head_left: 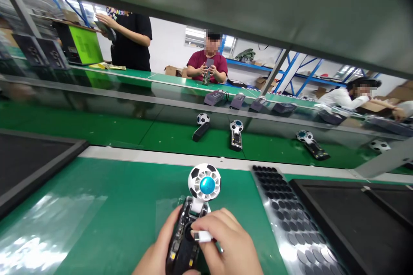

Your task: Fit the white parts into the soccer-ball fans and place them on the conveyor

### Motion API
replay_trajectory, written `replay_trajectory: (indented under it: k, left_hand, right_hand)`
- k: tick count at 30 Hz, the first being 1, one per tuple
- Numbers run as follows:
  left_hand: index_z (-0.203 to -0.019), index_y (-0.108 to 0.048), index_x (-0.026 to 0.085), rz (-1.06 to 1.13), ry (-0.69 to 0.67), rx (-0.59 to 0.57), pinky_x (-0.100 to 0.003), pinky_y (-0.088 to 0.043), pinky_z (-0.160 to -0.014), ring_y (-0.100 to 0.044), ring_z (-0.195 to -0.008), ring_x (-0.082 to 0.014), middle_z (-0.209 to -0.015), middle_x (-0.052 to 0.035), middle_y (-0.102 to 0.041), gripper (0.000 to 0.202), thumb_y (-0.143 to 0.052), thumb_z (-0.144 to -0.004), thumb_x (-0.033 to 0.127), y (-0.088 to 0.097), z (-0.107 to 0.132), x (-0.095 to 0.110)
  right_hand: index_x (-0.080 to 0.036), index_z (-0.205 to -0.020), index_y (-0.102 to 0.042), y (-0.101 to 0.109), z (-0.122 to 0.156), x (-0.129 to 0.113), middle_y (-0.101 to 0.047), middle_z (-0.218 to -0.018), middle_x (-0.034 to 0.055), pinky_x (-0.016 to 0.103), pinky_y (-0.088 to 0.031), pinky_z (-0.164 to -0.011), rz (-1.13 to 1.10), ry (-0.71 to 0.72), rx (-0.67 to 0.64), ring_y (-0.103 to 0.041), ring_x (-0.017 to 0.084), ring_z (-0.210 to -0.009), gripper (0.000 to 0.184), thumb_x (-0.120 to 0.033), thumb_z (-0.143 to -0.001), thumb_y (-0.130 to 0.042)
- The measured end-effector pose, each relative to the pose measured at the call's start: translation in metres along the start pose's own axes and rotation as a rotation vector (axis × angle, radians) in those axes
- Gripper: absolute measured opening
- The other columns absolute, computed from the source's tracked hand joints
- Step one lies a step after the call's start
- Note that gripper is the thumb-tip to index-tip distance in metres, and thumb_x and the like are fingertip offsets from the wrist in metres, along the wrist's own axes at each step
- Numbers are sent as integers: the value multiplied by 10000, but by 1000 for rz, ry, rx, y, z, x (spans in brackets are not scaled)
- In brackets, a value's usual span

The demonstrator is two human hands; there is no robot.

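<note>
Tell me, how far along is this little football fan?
Its football-patterned head with the blue hub is already on the fan. Right now the left hand grips the clear-cased handle while the right hand presses a small white piece against it. The sheet of dark round pads beside it looks mostly full. Similar fans lie on the belt beyond.

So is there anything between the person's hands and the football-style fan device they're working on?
Nothing visible. The left hand already holds the dark handle of the fan device, and the right hand presses a small white part against it. The sheet of dark round pads lies off to the right, clear of both hands.
</note>
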State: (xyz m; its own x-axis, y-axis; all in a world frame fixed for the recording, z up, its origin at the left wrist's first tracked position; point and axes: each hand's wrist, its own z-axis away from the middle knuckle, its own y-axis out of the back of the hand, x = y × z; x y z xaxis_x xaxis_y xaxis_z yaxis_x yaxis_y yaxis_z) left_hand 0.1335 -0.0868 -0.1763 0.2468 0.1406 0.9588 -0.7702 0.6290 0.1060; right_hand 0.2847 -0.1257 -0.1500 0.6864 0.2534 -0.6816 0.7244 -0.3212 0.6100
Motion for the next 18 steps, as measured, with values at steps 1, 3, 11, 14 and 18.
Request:
replay_trajectory:
  k: [1,3,11,14,18]
  left_hand:
    - [-1302,-149,156,-5,5,-12,-285,-347,-951,-245,-1255,-252,-1333,-78,-378,857,-620,-620,373,1,0,-1]
    - [-1312,-138,165,-6,10,-11,-291,-332,-971,-223,-1263,-248,-1348,-62,-356,850,-614,-630,337,1,-1,-3]
    - [-1326,-101,175,-8,38,8,-291,-373,-946,-196,-1269,-253,-1349,-46,-355,862,-607,-642,319,-1,-1,-5]
    - [-1323,-106,174,-10,37,3,-283,-397,-918,-244,-1253,-262,-1327,-53,-392,870,-614,-635,333,-2,1,-4]
    - [-1321,-117,187,-35,43,27,-284,-402,-910,-268,-1244,-261,-1317,-43,-408,839,-597,-641,290,-3,1,-2]
  right_hand:
    - [-256,-778,-571,0,0,0,-587,-714,-45,206,-394,-584,-1,3,-8,-509,127,-680,229,-67,-710,-461]
    - [-250,-790,-569,-1,0,-1,-582,-730,-33,210,-402,-592,-8,9,-22,-506,132,-688,246,-57,-706,-443]
    - [-236,-807,-554,-2,-1,-11,-534,-748,6,230,-425,-569,90,1,-47,-485,163,-714,346,1,-667,-345]
    - [-236,-795,-556,-2,-2,-12,-529,-732,5,223,-423,-554,116,13,-65,-486,161,-704,350,10,-654,-352]
    - [-232,-806,-563,-1,-3,-12,-542,-746,12,233,-431,-575,83,12,-64,-489,164,-714,347,7,-672,-349]
